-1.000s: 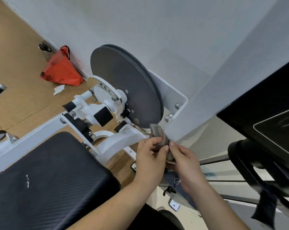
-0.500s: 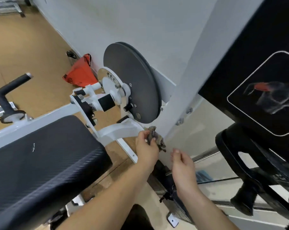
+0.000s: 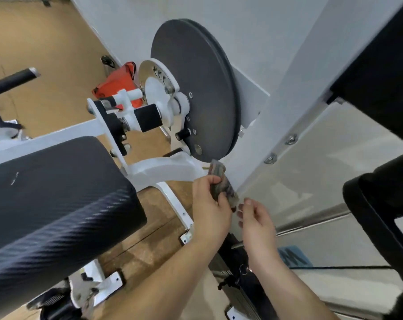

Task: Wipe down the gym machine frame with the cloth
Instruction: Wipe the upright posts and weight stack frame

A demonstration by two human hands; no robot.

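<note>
A crumpled grey cloth (image 3: 220, 182) is bunched against the white upright of the gym machine frame (image 3: 295, 93), just below the big dark grey disc (image 3: 196, 88). My left hand (image 3: 209, 209) grips the cloth between thumb and fingers. Just to its right, my right hand (image 3: 253, 218) hovers with loosely bent fingers, its fingertips close to the cloth's lower edge and holding nothing. A white curved arm (image 3: 163, 168) of the frame runs left from the cloth.
A black padded seat (image 3: 52, 197) fills the lower left. Black padding (image 3: 380, 204) and a dark panel (image 3: 380, 65) stand on the right. An orange bag (image 3: 117, 86) lies on the wooden floor by the wall. A black handle (image 3: 8, 82) sticks up at far left.
One second ago both hands held the cloth together. My right hand has let go and sits just beside it; my left hand keeps the cloth against the upright.
</note>
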